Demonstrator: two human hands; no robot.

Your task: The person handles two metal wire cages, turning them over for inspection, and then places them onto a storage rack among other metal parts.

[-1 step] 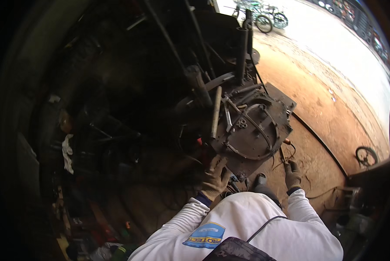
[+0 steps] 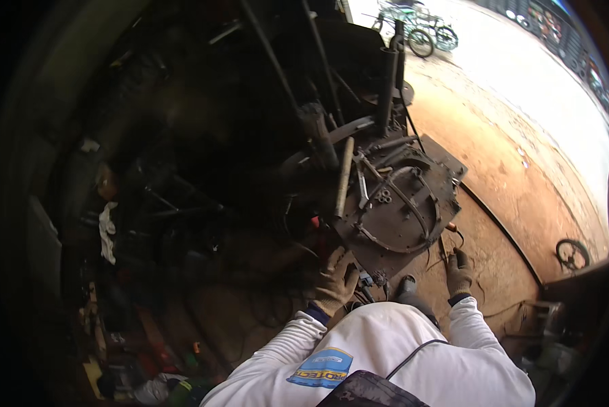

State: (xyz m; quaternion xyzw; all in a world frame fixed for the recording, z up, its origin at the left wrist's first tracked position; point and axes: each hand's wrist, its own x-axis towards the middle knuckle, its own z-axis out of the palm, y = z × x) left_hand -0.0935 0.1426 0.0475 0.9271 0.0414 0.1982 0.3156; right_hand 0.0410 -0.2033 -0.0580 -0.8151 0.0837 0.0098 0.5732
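Note:
Both my hands wear brown knit gloves. My left hand [image 2: 336, 279] is beside the near left corner of a dark metal worktable [image 2: 379, 261], thumb apart from the fingers, with nothing seen in it. A blue-grey tool or clamp [image 2: 365, 279] with dark leads hangs just right of that hand. My right hand [image 2: 459, 275] is low off the table's right side, fingers curled; what they hold, if anything, is hidden. A thin rod [image 2: 443, 247] stands close to its left. On the table lie a bent metal ring frame [image 2: 409, 197], several small metal rings [image 2: 384, 197] and a tan-handled hammer [image 2: 345, 176].
Upright metal pipes [image 2: 388, 91] rise behind the table. A dark bar [image 2: 498, 214] and a small spoked wheel [image 2: 572, 254] are on the right floor. A white cloth [image 2: 107, 233] hangs in the dark left area. Bicycles [image 2: 420, 34] stand outside in the light.
The whole view has shifted slightly, so the table and background sit a little further right. My right hand appears slightly further from the thin rod. My left hand stays in place.

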